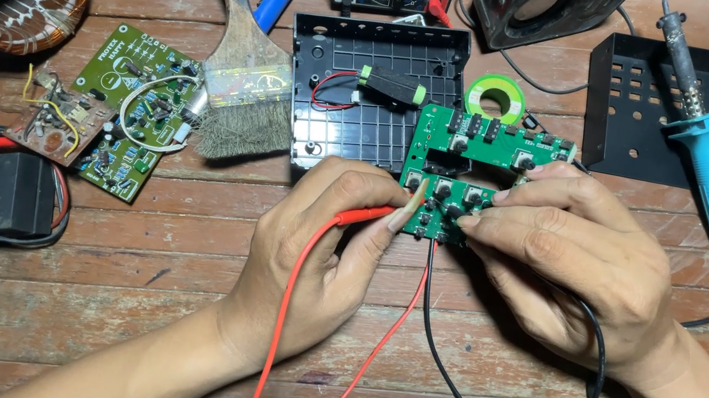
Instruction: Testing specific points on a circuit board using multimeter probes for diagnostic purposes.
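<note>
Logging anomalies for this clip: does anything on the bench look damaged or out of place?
Mostly ordinary repair clutter. One oddity: the small brown circuit board at left looks scorched, with loose yellow wires sticking up, lying partly over a green board.

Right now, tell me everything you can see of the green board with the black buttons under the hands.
The green board is a C-shaped circuit board carrying rows of small black push buttons. It lies flat on the wooden table, beside the black plastic case. The left hand presses a red probe to its lower left edge. The right hand covers its lower right part, fingers on the buttons, with a black lead running out from underneath.
</note>
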